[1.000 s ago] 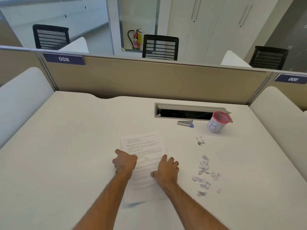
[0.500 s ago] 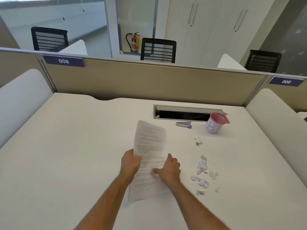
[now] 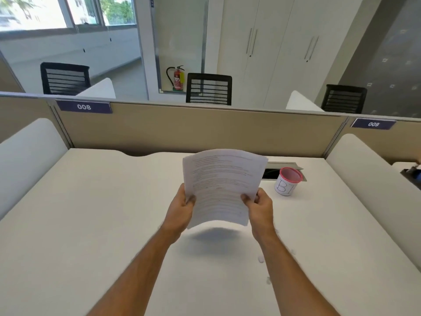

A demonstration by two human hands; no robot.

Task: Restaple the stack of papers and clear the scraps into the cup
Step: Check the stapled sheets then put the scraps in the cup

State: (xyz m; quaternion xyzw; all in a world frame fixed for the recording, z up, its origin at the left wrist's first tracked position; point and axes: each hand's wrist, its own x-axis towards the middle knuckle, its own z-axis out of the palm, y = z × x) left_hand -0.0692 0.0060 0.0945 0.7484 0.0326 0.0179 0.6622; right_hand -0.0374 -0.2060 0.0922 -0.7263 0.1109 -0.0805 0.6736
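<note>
The stack of papers [image 3: 222, 185] is up off the bench [image 3: 91, 213], held in the air between both hands with its long axis running away from the person and tilting a little to the right, its printed face turned toward them. The left hand [image 3: 181, 209] pinches the left edge low down, thumb on the front of the sheet, and the right hand [image 3: 259, 207] pinches the right edge at about the same height, thumb likewise on the front; both sets of fingers are closed on paper, the rest of them curled behind the sheets. The free bottom edge bows toward the bench and throws a soft shadow there, so the sheets are thin, limp and loose, and the top edges look slightly fanned rather than squared. I would judge the next thing is to tap the stack even, probably short edge down, since the bench lies straight below the lower edge and both hands are equally placed for it. The cup [image 3: 287, 182], white with a pink rim and letters inked on its side, stands upright well to the right and beyond the right hand, which is the nearer of the two to it. A few small white scraps [image 3: 260, 259] lie on the bench beside the right forearm; others may be hidden. No stapler shows from here; the papers may be covering it.
</note>
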